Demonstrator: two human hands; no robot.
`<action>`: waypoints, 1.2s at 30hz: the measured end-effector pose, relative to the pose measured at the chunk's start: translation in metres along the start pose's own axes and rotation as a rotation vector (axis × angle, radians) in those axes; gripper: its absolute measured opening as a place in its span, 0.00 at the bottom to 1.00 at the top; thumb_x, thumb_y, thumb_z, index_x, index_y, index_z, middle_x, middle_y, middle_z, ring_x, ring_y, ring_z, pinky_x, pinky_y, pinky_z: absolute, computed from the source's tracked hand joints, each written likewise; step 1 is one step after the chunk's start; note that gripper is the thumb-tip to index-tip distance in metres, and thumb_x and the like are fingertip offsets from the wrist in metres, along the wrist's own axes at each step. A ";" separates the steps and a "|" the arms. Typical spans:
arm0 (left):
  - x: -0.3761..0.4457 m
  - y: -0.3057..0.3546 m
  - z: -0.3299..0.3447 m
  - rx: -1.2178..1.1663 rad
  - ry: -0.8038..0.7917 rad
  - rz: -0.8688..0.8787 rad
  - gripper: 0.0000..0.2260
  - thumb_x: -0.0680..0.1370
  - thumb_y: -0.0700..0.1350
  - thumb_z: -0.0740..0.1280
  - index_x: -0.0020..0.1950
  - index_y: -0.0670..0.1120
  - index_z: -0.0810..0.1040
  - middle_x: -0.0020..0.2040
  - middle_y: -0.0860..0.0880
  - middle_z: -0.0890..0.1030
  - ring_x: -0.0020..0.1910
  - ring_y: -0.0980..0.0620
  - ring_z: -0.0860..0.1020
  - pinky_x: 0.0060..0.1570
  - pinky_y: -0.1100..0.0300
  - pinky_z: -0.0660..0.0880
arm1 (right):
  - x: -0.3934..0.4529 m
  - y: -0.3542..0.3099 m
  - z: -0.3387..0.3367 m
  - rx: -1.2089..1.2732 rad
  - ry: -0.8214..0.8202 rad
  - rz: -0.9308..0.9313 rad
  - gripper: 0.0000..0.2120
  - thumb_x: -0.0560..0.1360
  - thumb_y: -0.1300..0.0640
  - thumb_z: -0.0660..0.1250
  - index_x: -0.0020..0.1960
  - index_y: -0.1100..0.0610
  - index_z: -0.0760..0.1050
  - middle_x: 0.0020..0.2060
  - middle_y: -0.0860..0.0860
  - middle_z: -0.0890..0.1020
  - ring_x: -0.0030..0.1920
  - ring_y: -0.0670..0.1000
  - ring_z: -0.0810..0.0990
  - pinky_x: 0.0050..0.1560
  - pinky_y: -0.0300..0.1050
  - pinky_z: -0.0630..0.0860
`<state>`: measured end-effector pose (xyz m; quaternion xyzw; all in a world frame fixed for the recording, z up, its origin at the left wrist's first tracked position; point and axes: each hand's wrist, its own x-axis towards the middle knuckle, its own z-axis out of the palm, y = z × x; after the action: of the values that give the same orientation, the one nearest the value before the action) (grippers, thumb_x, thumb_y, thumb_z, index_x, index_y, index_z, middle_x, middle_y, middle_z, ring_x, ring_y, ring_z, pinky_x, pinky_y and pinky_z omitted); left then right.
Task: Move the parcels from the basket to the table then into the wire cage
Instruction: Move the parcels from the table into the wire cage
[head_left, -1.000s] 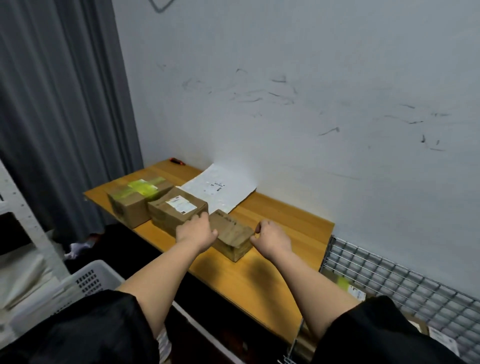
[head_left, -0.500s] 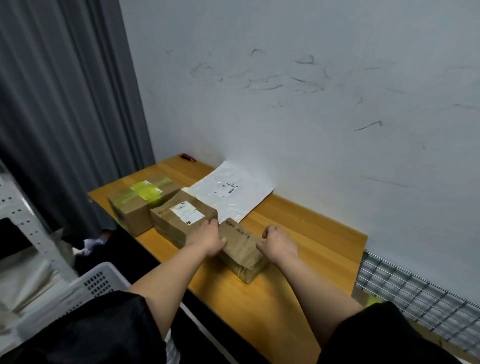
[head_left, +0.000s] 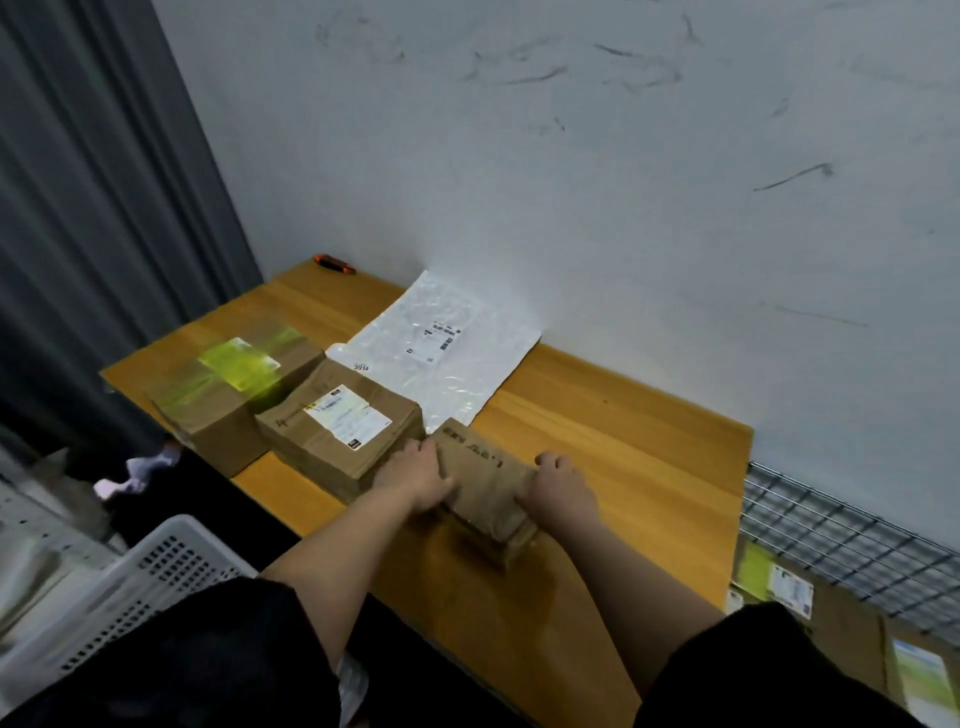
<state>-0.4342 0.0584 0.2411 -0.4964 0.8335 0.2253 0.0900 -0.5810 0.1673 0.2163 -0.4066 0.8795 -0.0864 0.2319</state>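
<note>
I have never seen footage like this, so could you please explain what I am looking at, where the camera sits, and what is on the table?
There is no machine here: a person wears a camera on the head, looking down at their own arms. The left hand and right hand grip the two sides of a small brown parcel on the wooden table. Beside it lie a labelled box, a box with yellow-green tape and a flat white mailer. A white basket stands lower left; the wire cage, holding parcels, is at right.
</note>
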 end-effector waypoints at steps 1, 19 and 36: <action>0.007 -0.002 0.003 -0.006 -0.013 0.002 0.30 0.78 0.53 0.65 0.76 0.46 0.59 0.73 0.44 0.64 0.70 0.44 0.66 0.69 0.48 0.67 | 0.003 0.000 0.005 0.002 -0.017 0.033 0.28 0.79 0.46 0.62 0.74 0.57 0.59 0.69 0.57 0.65 0.69 0.60 0.66 0.63 0.54 0.72; 0.069 -0.009 0.031 0.074 -0.021 -0.083 0.32 0.78 0.57 0.60 0.77 0.45 0.55 0.74 0.42 0.62 0.73 0.41 0.59 0.69 0.47 0.59 | 0.043 0.008 0.060 0.736 -0.209 0.605 0.34 0.78 0.43 0.61 0.74 0.59 0.51 0.65 0.61 0.72 0.63 0.63 0.74 0.64 0.59 0.73; 0.001 0.146 0.025 -0.587 -0.056 0.103 0.22 0.77 0.51 0.63 0.68 0.45 0.66 0.66 0.40 0.67 0.60 0.38 0.73 0.61 0.52 0.70 | -0.064 0.129 -0.040 0.840 0.414 0.710 0.29 0.77 0.40 0.59 0.71 0.58 0.64 0.66 0.59 0.75 0.64 0.63 0.73 0.64 0.53 0.70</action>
<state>-0.5633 0.1283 0.2599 -0.4519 0.7541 0.4743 -0.0461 -0.6512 0.2990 0.2290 0.0648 0.8791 -0.4224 0.2114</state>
